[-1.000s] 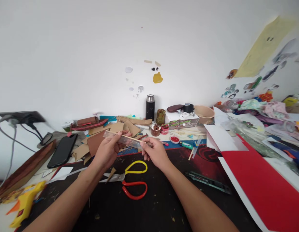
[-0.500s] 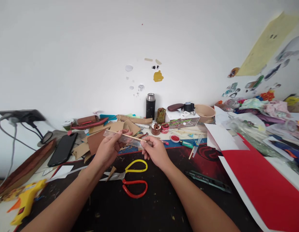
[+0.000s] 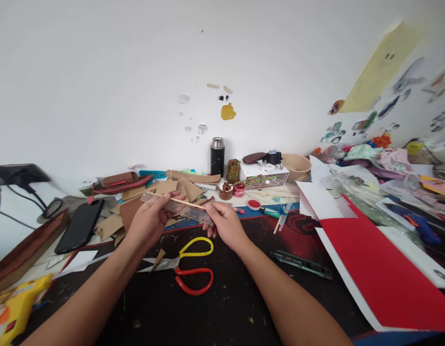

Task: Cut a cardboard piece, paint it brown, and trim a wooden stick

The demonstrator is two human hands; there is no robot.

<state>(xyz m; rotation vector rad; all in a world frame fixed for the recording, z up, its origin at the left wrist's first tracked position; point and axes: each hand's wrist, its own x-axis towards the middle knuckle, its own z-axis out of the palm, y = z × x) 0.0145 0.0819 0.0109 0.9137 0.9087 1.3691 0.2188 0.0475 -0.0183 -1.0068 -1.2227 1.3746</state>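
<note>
My left hand (image 3: 152, 218) is closed round one end of a thin wooden stick (image 3: 189, 203) and a clear plastic strip (image 3: 182, 210). The strip lies along the stick, just below it. My right hand (image 3: 225, 225) pinches the other end of both between thumb and fingers. Stick and strip are held above the dark mat, sloping slightly down to the right. Scissors (image 3: 195, 278) with one yellow and one red handle lie spread beneath my hands, a small cardboard scrap (image 3: 158, 260) on their blades.
A yellow glue gun (image 3: 22, 307) and a black phone (image 3: 80, 226) lie at left. Cardboard scraps (image 3: 109, 227), a black flask (image 3: 217, 158) and small paint pots (image 3: 225, 191) stand behind. To the right are a cutter knife (image 3: 301, 264) and red card (image 3: 384, 274).
The view has turned slightly right, so things appear further left. My hands are a little further apart along the stick, and more of it shows between them.
</note>
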